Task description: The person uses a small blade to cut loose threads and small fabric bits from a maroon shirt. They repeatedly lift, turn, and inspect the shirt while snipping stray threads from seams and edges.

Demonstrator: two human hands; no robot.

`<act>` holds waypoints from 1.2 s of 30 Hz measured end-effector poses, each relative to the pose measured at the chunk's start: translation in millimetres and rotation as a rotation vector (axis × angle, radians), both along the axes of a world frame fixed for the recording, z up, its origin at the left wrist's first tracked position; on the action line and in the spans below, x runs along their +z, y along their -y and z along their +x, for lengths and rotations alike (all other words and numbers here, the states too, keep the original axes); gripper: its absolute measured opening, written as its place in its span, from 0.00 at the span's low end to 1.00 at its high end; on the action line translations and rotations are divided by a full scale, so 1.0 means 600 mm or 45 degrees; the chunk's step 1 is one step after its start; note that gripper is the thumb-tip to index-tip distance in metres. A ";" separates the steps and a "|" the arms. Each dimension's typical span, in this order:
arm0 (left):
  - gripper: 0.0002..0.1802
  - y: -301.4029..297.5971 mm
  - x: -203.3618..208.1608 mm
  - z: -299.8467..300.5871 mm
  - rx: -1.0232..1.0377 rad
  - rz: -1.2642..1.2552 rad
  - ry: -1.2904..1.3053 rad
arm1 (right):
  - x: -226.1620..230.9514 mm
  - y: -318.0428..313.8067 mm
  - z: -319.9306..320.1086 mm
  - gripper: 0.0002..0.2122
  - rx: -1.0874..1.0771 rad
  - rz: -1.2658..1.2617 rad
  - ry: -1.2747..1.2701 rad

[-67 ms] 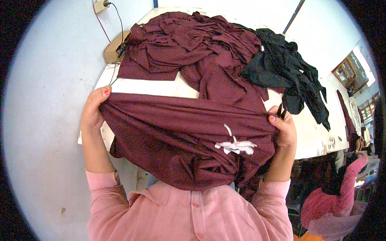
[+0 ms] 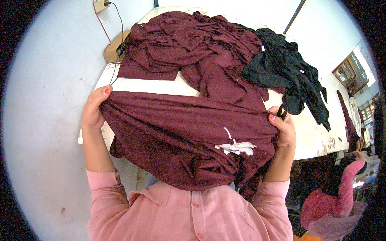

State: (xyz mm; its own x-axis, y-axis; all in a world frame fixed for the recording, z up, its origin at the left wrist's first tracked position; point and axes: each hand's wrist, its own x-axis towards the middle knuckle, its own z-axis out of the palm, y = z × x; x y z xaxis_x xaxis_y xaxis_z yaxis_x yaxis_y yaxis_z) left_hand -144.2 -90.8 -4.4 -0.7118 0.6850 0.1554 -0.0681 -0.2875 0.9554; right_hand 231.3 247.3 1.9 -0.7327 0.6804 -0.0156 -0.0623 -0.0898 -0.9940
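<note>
In the head view, the left hand (image 2: pixel 93 108) pinches the far left corner of a dark maroon, softly creased piece of cloth (image 2: pixel 181 120), and the right hand (image 2: pixel 283 126) grips its far right edge. The cloth is stretched between them, its slack bunched near the person's chest. Slim black points stand behind the right fingers, perhaps a small tool, though the fingers hide most of it; if sharp, they could snag the weave. Pulling harder on one side could drag the edge from the opposite pinch. The white, petal-like piece of thin material (image 2: pixel 237 148) on the cloth's right half could drop if loose. The thin black cord (image 2: pixel 117 66) runs down close to the left thumb and could catch.

The pale blue wall (image 2: pixel 48 120) limits room on the left. At the far side, the large crumpled maroon fabric heap (image 2: pixel 193 44) and the tangled black fabric (image 2: pixel 277 68) crowd the white tabletop (image 2: pixel 313 138), leaving a narrow bare strip at far left. More surface shows right of the right hand, before the table's edge.
</note>
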 end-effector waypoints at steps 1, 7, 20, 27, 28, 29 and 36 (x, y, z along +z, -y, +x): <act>0.07 -0.007 0.000 0.011 0.056 -0.012 0.011 | -0.005 0.001 -0.002 0.10 -0.032 -0.020 -0.005; 0.08 -0.017 -0.009 0.015 0.106 -0.181 -0.167 | -0.015 -0.003 -0.006 0.10 -0.029 -0.130 -0.138; 0.17 -0.281 0.030 0.217 -0.599 -0.274 -1.120 | -0.005 0.030 -0.012 0.10 0.048 -0.068 -0.130; 0.14 -0.265 0.032 0.216 -0.685 -0.272 -0.762 | -0.011 0.022 -0.016 0.07 -0.003 -0.095 -0.064; 0.14 -0.261 0.032 0.218 -0.660 -0.247 -0.747 | -0.014 0.021 -0.016 0.07 0.013 -0.087 -0.058; 0.13 -0.257 0.033 0.223 -0.627 -0.229 -0.726 | -0.014 0.022 -0.016 0.07 0.029 -0.061 -0.047; 0.07 -0.254 0.037 0.228 -0.396 -0.091 -0.925 | -0.005 0.035 -0.043 0.12 -0.006 0.594 0.176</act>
State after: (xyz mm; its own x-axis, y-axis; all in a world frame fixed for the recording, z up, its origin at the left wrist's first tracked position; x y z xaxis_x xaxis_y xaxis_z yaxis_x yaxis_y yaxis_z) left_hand -7.2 61.9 17.6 -0.2235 0.8618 0.4553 0.5122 -0.2936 0.8071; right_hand 205.3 226.3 -1.3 -0.7423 0.6410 0.1952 0.0736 0.3675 -0.9271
